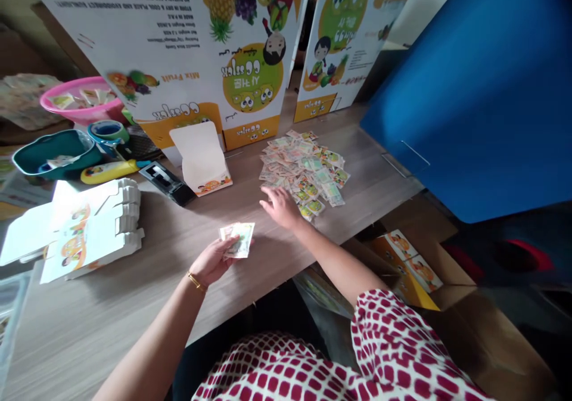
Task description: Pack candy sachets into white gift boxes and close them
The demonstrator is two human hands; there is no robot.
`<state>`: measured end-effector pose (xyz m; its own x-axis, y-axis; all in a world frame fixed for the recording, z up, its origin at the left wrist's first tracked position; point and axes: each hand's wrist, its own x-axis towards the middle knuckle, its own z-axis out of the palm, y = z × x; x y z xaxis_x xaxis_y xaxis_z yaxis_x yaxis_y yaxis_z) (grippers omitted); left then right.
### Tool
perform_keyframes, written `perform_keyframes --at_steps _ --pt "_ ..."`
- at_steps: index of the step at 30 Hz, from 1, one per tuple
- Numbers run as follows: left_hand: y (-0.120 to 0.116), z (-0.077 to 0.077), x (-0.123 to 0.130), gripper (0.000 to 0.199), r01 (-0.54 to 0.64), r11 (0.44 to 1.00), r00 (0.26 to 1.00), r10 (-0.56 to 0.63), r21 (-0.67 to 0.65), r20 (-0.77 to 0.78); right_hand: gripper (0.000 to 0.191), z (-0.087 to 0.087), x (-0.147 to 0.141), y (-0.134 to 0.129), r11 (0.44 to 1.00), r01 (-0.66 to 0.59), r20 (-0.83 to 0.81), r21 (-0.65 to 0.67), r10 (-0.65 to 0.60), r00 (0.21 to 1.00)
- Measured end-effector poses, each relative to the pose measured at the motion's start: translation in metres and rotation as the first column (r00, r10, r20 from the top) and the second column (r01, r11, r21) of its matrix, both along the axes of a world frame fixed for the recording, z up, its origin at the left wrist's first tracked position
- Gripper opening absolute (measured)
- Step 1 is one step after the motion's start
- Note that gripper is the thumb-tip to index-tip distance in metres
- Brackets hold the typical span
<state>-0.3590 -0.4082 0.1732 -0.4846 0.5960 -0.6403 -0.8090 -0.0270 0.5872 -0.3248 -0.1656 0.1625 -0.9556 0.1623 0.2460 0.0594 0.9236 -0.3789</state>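
My left hand [213, 260] is closed around a few small candy packets [242, 240], held fanned above the table near its front edge. To the right, my right hand [282, 208] hovers at the near-left edge of a loose pile of candy packets [297, 161]. Its fingers are apart, and no packet shows in them. The packets are flat and printed in orange, green and white. Behind my left hand stands a small white display box [205, 166] with its lid raised. Beside that box lies a black tape dispenser or similar tool [167, 183].
Flattened white cartons [96, 225] are stacked at the left. Behind them are a teal basket [56, 154], a pink basket [80, 106] and a yellow-handled tool [109, 170]. Large printed cartons [179, 49] line the back. A blue panel [482, 103] bounds the right, above an open cardboard box [447, 246].
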Motion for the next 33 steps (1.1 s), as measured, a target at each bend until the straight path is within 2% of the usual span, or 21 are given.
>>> perform_keyframes --at_steps 1,3,5,7,9,11,13,14,15,17,19,20,22,23,24,26,28,31,33 --pt "-0.001 0.002 0.000 0.029 -0.018 1.000 1.000 0.018 0.003 -0.019 0.043 0.001 -0.014 0.012 0.992 0.100 0.049 0.070 -0.104 0.993" --pt "-0.003 0.006 0.000 0.032 -0.036 0.999 0.998 0.036 0.003 -0.047 0.037 0.003 -0.034 0.030 0.967 0.191 0.135 0.168 -0.215 0.967" --pt "-0.003 0.007 0.000 0.036 -0.028 0.999 0.997 0.029 0.021 -0.073 0.035 0.006 -0.040 0.036 0.965 0.202 0.138 0.169 -0.227 0.964" --pt "-0.003 0.008 0.001 0.038 -0.016 0.999 0.995 0.021 0.046 -0.097 0.040 0.010 -0.031 0.028 0.978 0.187 0.036 0.094 -0.191 0.981" --pt "-0.002 0.007 0.001 0.037 -0.008 0.997 0.995 0.015 0.071 -0.099 0.041 0.012 -0.011 0.008 0.995 0.094 -0.108 -0.013 -0.095 0.990" --pt "-0.001 0.005 0.000 0.034 -0.024 0.993 0.997 0.031 0.117 -0.064 0.037 0.009 0.015 -0.022 0.988 -0.135 -0.210 -0.081 0.115 0.971" --pt "0.000 0.001 -0.001 0.039 -0.044 0.986 0.999 0.045 0.163 0.000 0.030 0.002 0.039 -0.053 0.921 -0.378 -0.231 -0.094 0.349 0.908" --pt "0.000 -0.001 -0.001 0.043 -0.050 0.985 0.998 0.046 0.165 0.031 0.027 -0.002 0.049 -0.066 0.886 -0.454 -0.227 -0.097 0.425 0.876" --pt "0.000 -0.004 -0.001 0.044 -0.053 0.987 0.998 0.046 0.149 0.052 0.024 -0.006 0.057 -0.075 0.861 -0.498 -0.223 -0.101 0.468 0.855" --pt "-0.001 -0.011 0.002 0.036 -0.052 0.995 0.998 0.049 0.089 0.032 0.021 -0.011 0.063 -0.084 0.856 -0.500 -0.234 -0.131 0.464 0.855" --pt "-0.003 -0.014 0.005 0.028 -0.068 0.997 0.995 0.071 0.044 -0.066 0.022 -0.009 0.057 -0.077 0.890 -0.423 -0.255 -0.169 0.375 0.891" --pt "-0.004 -0.014 0.007 0.027 -0.080 0.996 0.989 0.084 0.037 -0.122 0.024 -0.007 0.050 -0.069 0.925 -0.336 -0.256 -0.179 0.286 0.924" --pt "-0.006 -0.010 0.009 0.027 -0.090 0.994 0.978 0.099 0.057 -0.186 0.024 -0.002 0.028 -0.046 0.985 -0.038 -0.227 -0.169 -0.002 0.974" --pt "-0.007 -0.006 0.009 0.025 -0.093 0.992 0.979 0.106 0.080 -0.176 0.026 0.000 0.015 -0.033 0.978 0.140 -0.197 -0.152 -0.169 0.966" --pt "-0.007 -0.002 0.009 0.023 -0.096 0.989 0.983 0.111 0.109 -0.144 0.033 0.001 0.003 -0.019 0.944 0.301 -0.151 -0.136 -0.321 0.935" --pt "-0.008 0.005 0.009 0.019 -0.103 0.983 0.992 0.113 0.153 -0.060 0.053 0.000 -0.019 0.004 0.846 0.512 -0.007 -0.147 -0.519 0.855" --pt "-0.009 0.009 0.009 0.020 -0.097 0.985 0.994 0.104 0.140 -0.040 0.052 -0.003 -0.032 0.022 0.781 0.591 0.138 -0.201 -0.575 0.807" --pt "-0.009 0.006 0.010 0.031 -0.037 0.997 0.990 0.046 0.065 -0.137 0.022 -0.005 -0.034 0.037 0.743 0.602 0.232 -0.291 -0.556 0.798" --pt "-0.008 0.001 0.009 0.039 -0.031 0.999 0.984 0.036 0.031 -0.176 0.006 -0.003 -0.024 0.035 0.739 0.583 0.237 -0.339 -0.532 0.813"
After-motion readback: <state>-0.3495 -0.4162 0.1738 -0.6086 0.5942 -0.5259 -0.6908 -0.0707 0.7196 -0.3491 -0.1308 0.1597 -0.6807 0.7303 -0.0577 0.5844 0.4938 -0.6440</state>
